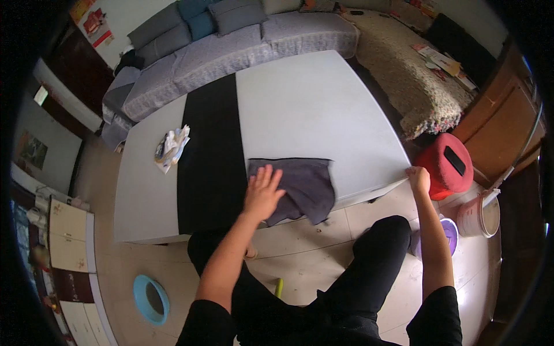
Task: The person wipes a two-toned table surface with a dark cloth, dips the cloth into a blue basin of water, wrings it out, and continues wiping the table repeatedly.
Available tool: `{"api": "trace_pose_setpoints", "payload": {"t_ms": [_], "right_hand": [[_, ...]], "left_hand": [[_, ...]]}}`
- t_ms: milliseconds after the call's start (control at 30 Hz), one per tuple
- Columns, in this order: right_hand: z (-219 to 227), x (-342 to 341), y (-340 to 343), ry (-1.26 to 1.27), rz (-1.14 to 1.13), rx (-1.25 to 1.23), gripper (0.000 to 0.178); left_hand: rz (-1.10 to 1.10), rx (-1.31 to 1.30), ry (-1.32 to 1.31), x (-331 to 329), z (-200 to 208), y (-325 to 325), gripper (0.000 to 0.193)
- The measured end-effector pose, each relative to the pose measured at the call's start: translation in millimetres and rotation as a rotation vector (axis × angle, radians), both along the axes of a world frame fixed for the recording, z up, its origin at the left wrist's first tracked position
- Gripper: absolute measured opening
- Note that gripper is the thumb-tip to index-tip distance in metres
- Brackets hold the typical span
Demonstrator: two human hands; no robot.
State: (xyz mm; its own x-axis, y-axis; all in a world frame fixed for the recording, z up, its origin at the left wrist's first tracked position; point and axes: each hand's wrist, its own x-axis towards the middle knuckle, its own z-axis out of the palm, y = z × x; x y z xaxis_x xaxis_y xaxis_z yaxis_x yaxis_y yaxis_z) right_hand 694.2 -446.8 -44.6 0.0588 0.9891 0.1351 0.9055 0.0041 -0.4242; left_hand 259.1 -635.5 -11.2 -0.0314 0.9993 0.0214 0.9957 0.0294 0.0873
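A dark grey cloth [303,184] lies flat near the front edge of a white table [311,104] that has a wide black stripe. My left hand [263,193] presses down on the cloth's left part with fingers spread. My right hand [418,179] grips the table's front right corner. A crumpled white wrapper [171,148] lies on the table to the left of the stripe, apart from both hands.
A grey sofa [231,52] with cushions runs behind the table. A red stool [447,164] with a black phone on it, a pale bucket [479,216] and a purple basin [447,236] stand at the right. A blue ring-shaped bowl [151,299] sits on the floor at the lower left.
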Motion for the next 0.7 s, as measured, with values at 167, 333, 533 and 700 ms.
{"api": "trace_pose_setpoints", "payload": {"t_ms": [167,333,533,700], "right_hand": [[-14,-12,-7,-0.095,-0.011,0.114,0.028],[-9,-109,-47,-0.085,0.330,0.368,0.038],[36,-279,-176,0.091,1.088,0.096,0.050],[38,-235,-171,0.087,0.906,0.020,0.038]], "left_hand": [[0.265,0.006,-0.210,-103,1,-50,0.060],[0.246,-0.083,0.055,-14,15,-25,0.057],[-0.216,0.080,-0.019,16,-11,-35,0.057],[-0.250,-0.042,0.065,-86,12,-106,0.073]]}}
